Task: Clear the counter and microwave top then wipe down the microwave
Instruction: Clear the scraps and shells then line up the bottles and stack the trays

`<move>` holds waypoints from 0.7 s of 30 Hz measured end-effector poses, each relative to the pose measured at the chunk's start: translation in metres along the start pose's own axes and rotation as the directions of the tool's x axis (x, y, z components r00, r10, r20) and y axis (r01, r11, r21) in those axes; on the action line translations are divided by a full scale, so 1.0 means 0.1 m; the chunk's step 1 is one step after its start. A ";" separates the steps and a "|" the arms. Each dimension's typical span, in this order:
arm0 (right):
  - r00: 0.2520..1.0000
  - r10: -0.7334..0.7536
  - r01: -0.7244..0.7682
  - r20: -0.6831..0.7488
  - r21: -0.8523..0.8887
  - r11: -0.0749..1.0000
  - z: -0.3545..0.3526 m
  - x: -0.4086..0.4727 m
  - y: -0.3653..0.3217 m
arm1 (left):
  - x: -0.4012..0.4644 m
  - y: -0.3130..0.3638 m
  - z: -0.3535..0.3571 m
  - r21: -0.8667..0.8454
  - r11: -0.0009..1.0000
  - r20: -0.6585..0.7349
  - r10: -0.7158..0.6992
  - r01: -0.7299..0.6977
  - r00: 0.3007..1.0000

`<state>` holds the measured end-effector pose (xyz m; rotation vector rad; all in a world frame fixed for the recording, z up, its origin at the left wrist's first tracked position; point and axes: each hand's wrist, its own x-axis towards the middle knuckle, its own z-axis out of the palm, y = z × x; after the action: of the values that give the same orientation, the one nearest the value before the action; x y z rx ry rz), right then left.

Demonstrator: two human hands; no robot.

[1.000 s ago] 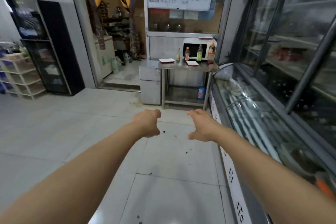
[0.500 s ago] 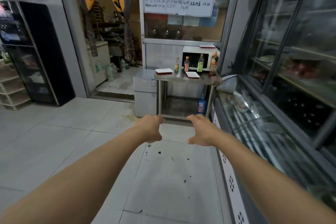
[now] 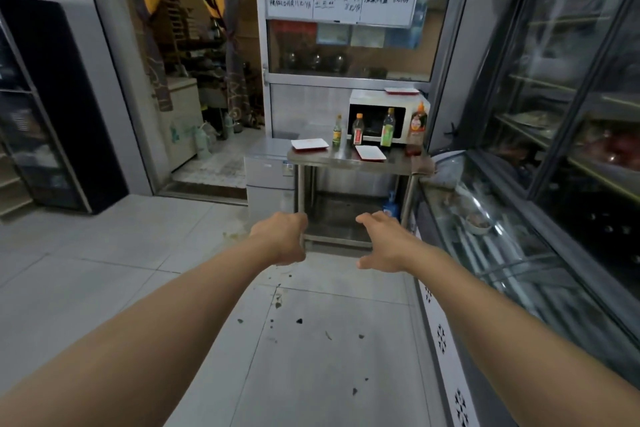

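Observation:
A white microwave (image 3: 367,102) stands at the back of a steel counter (image 3: 346,160) ahead of me. One red-rimmed tray (image 3: 401,91) lies on the microwave top. Two more trays (image 3: 309,144) (image 3: 370,152) lie on the counter. Several bottles stand in front of the microwave: a small green one (image 3: 337,128), a red-labelled one (image 3: 358,129), a green-labelled one (image 3: 388,128) and an orange one (image 3: 417,125). My left hand (image 3: 282,237) and my right hand (image 3: 384,242) are stretched out in front of me, well short of the counter, fingers loosely curled and holding nothing.
A small grey fridge (image 3: 268,180) stands left of the counter. A glass display case (image 3: 512,253) runs along my right side, with tall glass coolers (image 3: 571,87) behind it. A blue bottle (image 3: 391,206) sits under the counter. A doorway with a curtain (image 3: 204,28) opens at the back left. The tiled floor (image 3: 311,340) has dark spots.
The counter and microwave appear larger and nearer than before, so I have moved toward them. Both hands stay stretched out and hold nothing.

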<state>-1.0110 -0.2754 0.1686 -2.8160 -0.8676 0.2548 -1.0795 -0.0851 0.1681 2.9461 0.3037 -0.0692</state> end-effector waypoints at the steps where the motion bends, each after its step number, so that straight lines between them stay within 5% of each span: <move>1: 1.000 0.006 -0.007 -0.005 -0.007 1.000 -0.01 0.14 0.02 | 0.16 -0.05 -0.01 -0.002 1.000 -0.002 0.007 -0.007 1.000; 21: 0.980 0.182 -0.180 -0.086 0.032 0.983 -0.51 2.97 0.37 | 3.28 -0.82 -0.48 -0.050 0.980 0.034 0.192 -0.191 0.981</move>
<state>-0.7382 -0.1427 0.1778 -2.8609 -0.5863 0.1621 -0.7738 0.0673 0.1797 2.9067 0.0148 -0.0921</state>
